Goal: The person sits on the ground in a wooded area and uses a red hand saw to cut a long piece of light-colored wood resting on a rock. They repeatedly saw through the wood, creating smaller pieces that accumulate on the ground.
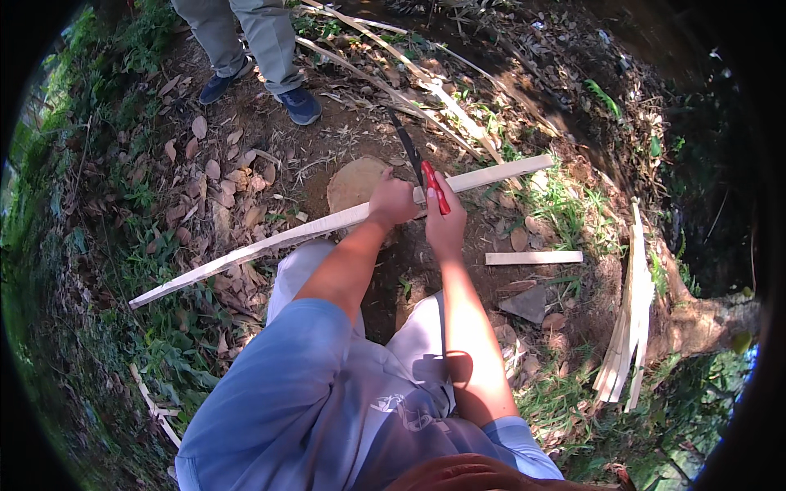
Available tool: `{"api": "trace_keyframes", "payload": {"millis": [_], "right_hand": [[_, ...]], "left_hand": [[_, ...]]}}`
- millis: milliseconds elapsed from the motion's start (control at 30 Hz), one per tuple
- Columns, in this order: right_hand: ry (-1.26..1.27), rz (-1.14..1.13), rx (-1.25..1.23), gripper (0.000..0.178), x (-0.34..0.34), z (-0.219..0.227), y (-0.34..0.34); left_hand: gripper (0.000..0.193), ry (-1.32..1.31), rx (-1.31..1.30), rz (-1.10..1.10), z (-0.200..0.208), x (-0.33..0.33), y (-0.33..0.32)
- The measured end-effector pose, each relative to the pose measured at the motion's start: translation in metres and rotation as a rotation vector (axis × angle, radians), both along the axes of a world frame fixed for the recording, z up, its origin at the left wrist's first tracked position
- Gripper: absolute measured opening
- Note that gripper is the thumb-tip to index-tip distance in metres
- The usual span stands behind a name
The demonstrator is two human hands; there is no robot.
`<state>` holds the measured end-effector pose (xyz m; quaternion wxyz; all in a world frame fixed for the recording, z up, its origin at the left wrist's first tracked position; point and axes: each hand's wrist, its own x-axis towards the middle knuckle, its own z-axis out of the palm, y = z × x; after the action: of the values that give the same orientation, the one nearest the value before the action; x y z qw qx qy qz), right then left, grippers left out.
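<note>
A long, pale wooden strip (311, 227) lies slantwise in front of me, from the lower left up to the right. My left hand (393, 200) is closed round it near the middle. Just to its right, my right hand (447, 219) grips the red handle of a long, dark-bladed hand tool (412, 152). The blade points up and away to the left, crossing the strip beside my left hand. Whether it is a saw or a knife I cannot tell. Behind my left hand shows the round cut top of a stump (352, 185), partly hidden by the strip and hand.
A person in light trousers (278, 57) stands at the far left. Long wooden strips (446, 98) lie beyond my hands. A short wooden piece (534, 258) and a grey stone (526, 304) lie to the right, with a bundle of strips (629, 319) farther out. Dry leaves (246, 176) cover the ground.
</note>
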<state>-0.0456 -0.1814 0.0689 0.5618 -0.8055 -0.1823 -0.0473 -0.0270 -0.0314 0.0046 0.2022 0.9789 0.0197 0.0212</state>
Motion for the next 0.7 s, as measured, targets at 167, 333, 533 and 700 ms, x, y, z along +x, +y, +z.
{"api": "trace_keyframes", "payload": {"millis": [167, 333, 533, 700], "right_hand": [[0.053, 0.056, 0.005, 0.044, 0.0, 0.008, 0.008], [-0.087, 0.053, -0.005, 0.044, 0.003, -0.002, 0.011], [-0.078, 0.158, -0.16, 0.045, 0.016, -0.003, 0.009], [-0.023, 0.206, -0.232, 0.05, 0.02, 0.003, 0.01]], "left_hand": [[0.03, -0.073, -0.02, -0.003, -0.006, 0.0, 0.001], [0.027, -0.082, 0.001, 0.011, -0.008, 0.0, -0.001], [0.028, -0.089, 0.03, -0.001, -0.002, -0.003, 0.001], [0.018, -0.118, -0.033, -0.034, -0.003, -0.006, 0.001]]}}
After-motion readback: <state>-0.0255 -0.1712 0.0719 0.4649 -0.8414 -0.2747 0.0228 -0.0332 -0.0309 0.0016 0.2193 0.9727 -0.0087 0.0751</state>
